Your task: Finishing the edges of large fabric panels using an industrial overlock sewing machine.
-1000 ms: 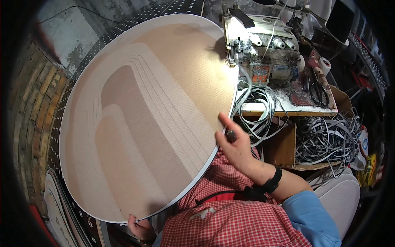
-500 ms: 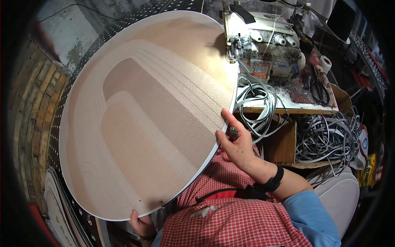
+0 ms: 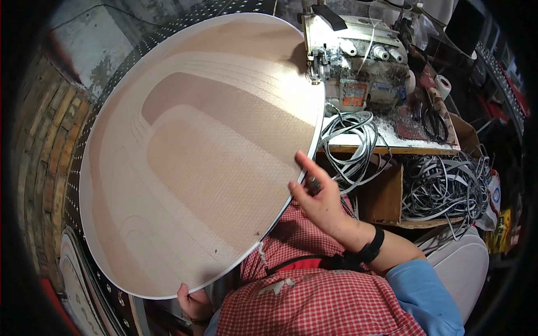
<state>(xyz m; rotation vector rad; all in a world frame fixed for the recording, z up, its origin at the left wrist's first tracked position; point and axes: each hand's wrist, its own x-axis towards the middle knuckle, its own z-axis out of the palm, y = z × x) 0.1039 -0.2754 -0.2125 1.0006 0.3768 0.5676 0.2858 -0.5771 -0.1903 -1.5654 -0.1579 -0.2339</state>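
A large round mat (image 3: 190, 162) in beige and grey-brown, with a curved band pattern and a white border, slopes across the left and middle of the view. Its upper right edge lies at the brightly lit sewing head (image 3: 318, 66) of a sewing machine (image 3: 364, 67). My right hand (image 3: 324, 204) is on the mat's right rim, thumb and forefinger over the top face, the other fingers mostly hidden. A small dark metal cylinder (image 3: 314, 185) shows between thumb and forefinger. At the near rim my left hand (image 3: 194, 302) pinches the mat's edge, thumb on top.
Coiled grey-white binding tape (image 3: 354, 140) hangs by the machine table's front edge (image 3: 392, 150). Below stands a cardboard box (image 3: 386, 196) of tangled strips (image 3: 448, 187). Black-handled scissors (image 3: 434, 124) lie right of the machine. More mats (image 3: 84, 280) lean at lower left.
The mat has turned counterclockwise, its right edge moving up toward the sewing head and its dark specks shifting right and up. My right hand has shifted slightly left; my left hand stays nearly in place.
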